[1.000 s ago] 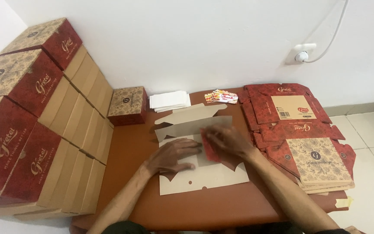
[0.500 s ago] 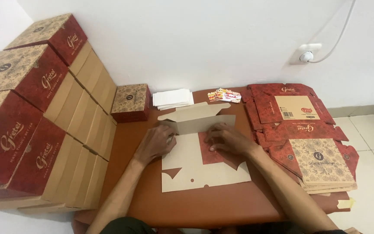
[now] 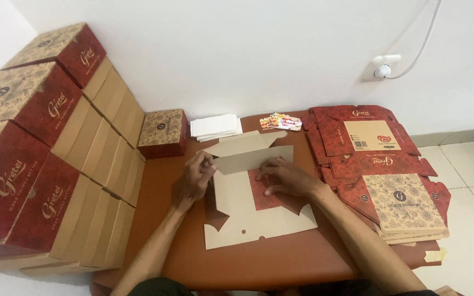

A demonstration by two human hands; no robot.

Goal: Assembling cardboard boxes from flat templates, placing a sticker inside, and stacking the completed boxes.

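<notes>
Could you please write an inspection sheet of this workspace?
Surface: brown table, mostly covered.
Job's things: flat cardboard box blank, partly folded, far flap raised.
Clutter: small closed box, white papers, colourful cards, stack of flat blanks.
Hands: left hand on the blank's left flap; right hand pressing its red panel.
Cables: white cable from wall socket.
Surroundings: stacked finished boxes at left, white wall, tiled floor.
</notes>
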